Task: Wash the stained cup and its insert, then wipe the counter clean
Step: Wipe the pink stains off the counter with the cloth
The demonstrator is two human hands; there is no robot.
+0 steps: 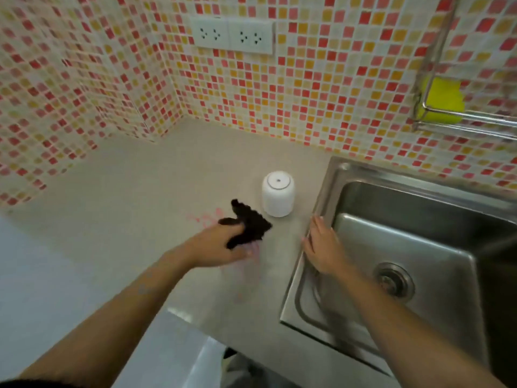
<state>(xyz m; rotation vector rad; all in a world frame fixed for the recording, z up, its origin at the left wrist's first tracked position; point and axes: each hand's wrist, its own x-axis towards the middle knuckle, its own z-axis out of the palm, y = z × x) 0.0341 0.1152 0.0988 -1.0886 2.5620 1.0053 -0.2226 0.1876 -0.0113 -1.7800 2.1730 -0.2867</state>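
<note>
L hand (pixel 221 245) gripping dark cloth (pixel 246 224), R hand (pixel 324 250) on sink rim (pixel 313 242)

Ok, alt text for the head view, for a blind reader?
A person's left hand grips a dark crumpled cloth by pink smears on the beige counter, near a white rounded cup. The right hand rests flat on the rim of the steel sink.

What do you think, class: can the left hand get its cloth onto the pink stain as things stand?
Probably yes. The left hand holds the dark cloth beside the pink stain; nothing lies between, and the upturned white cup stands aside.
</note>
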